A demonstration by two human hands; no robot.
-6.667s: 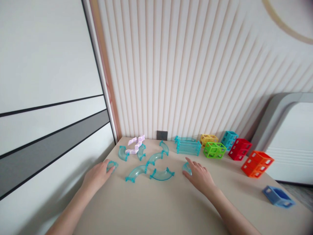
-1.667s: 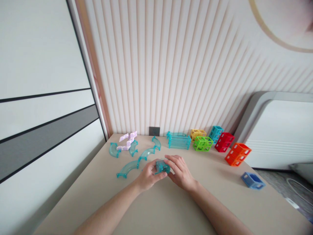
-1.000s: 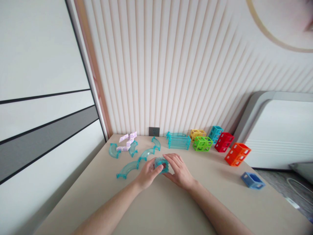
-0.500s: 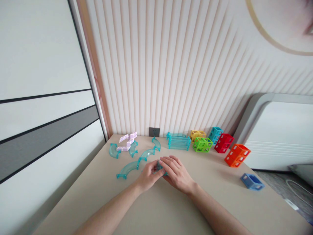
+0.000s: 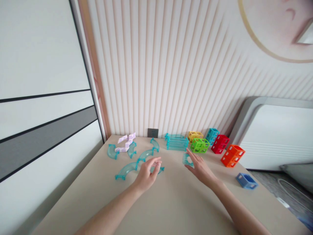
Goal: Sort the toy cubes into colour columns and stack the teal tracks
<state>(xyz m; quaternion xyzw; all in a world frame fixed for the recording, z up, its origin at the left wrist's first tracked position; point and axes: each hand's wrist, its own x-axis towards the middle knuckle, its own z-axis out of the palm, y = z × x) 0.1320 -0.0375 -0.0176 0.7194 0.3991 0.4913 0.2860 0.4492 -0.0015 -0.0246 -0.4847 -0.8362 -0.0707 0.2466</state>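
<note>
My left hand (image 5: 147,173) hovers over a translucent teal curved track piece (image 5: 161,170), which it partly covers. Its fingers are bent, with a gap between thumb and forefinger and nothing visible gripped there. Further right, my right hand (image 5: 201,168) has thumb and fingers around a clear teal piece with a round hole (image 5: 186,159), slightly blurred. More teal curved track pieces (image 5: 128,169) lie to the left of my left hand, in a wavy line reaching toward the wall. Beyond my right hand stands a stack of straight teal track pieces (image 5: 176,143).
Lilac zigzag pieces (image 5: 125,144) lie at the back left among other teal curves. Along the right are yellow (image 5: 195,134), green (image 5: 200,145), teal (image 5: 212,136), red (image 5: 220,144), orange (image 5: 232,156) and blue (image 5: 246,181) open-sided blocks. A ribbed wall (image 5: 158,81) borders the table's back.
My hands have moved apart from the middle. My right hand has carried the teal piece with the hole to the right, and a curved track piece now shows beneath my left hand.
</note>
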